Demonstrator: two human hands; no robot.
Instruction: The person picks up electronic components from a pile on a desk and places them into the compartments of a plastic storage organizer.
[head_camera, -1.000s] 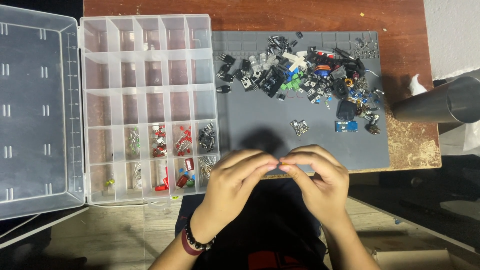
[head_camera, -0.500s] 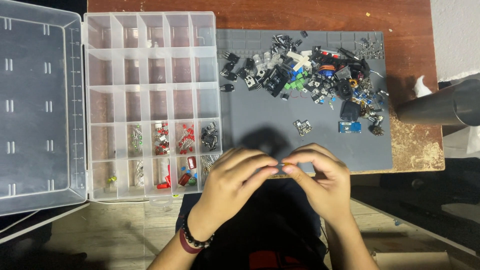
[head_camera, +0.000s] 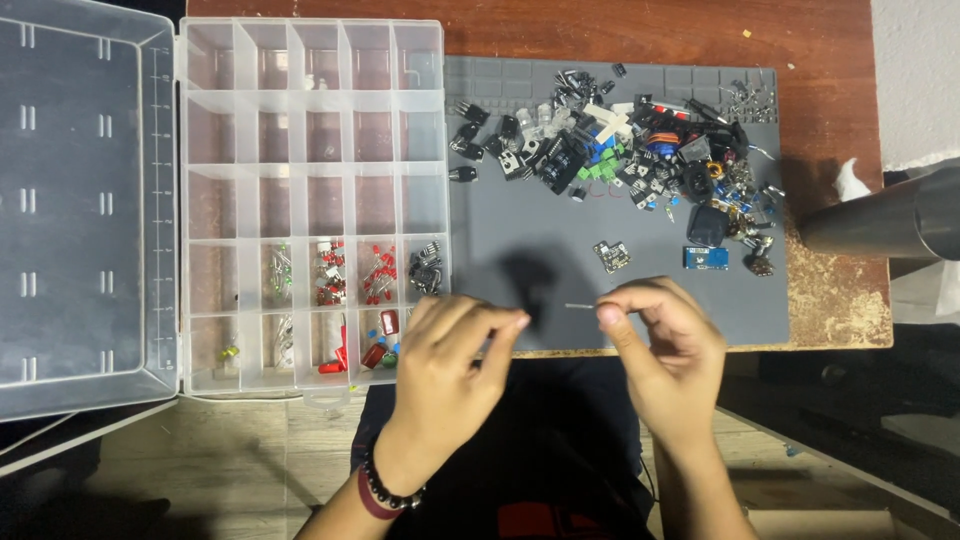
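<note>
Bright overhead light, sharp focus, hand shadows on the grey mat (head_camera: 540, 250)

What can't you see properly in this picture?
- Head view: the thin wire pinched by the right hand is too small to identify.
- The left hand has curled fingers that hide whether it holds anything.
- The parts pile on the grey mat overlaps, so single pieces blur together.
- The grey tube is cut off by the right edge.

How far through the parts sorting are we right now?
Done: the organizer box has small parts in several compartments of its two lowest rows; those above look mostly empty. In hand: the right hand pinches a thin wire-like part over the grey mat; the left hand is beside it, holding nothing visible. Left: a big mixed pile on the mat.
</note>
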